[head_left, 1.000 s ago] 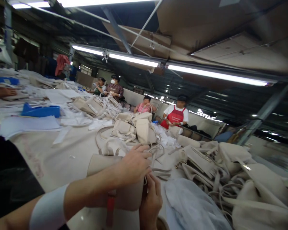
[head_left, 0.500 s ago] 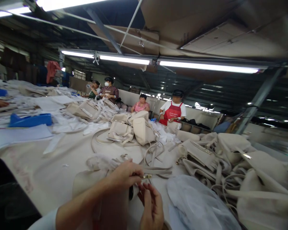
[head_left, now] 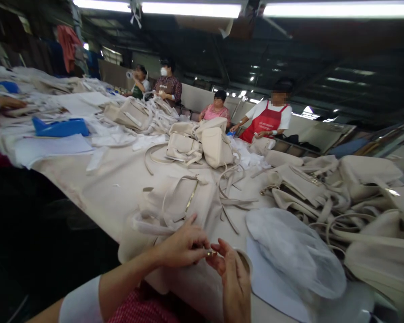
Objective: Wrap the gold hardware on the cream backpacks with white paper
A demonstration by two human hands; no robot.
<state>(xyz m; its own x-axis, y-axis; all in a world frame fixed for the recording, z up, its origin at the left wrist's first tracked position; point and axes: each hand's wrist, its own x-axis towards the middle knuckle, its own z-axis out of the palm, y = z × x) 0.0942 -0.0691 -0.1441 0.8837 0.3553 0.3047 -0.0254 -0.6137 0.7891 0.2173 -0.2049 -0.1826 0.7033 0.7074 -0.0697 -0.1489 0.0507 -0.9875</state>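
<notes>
My left hand (head_left: pixel 188 244) reaches across the front of a beige handbag (head_left: pixel 175 204), fingers closed in a pinch on a small gold-coloured metal fitting (head_left: pixel 209 253). Close on its right, my right hand (head_left: pixel 234 276) has its fingers curled, with thumb and fingertips at the same fitting. Its exact kind is too small to make out. The handbag lies on the table with its gold zip showing, and a clear plastic wrap (head_left: pixel 144 223) sits by its left side. My forearm partly hides the bag.
A clear plastic bag (head_left: pixel 296 251) lies over a white sheet (head_left: pixel 272 287) at right. Beige bags and straps (head_left: pixel 336 193) are heaped beyond it. More handbags (head_left: pixel 217 146) stand ahead. A blue holder (head_left: pixel 60 128) is at left. Several co-workers are across the table, including one in a red apron (head_left: pixel 264 121).
The view has tilted down and shifted. Both hands remain close together at the gold fitting, and more of the handbag and its zip now shows.
</notes>
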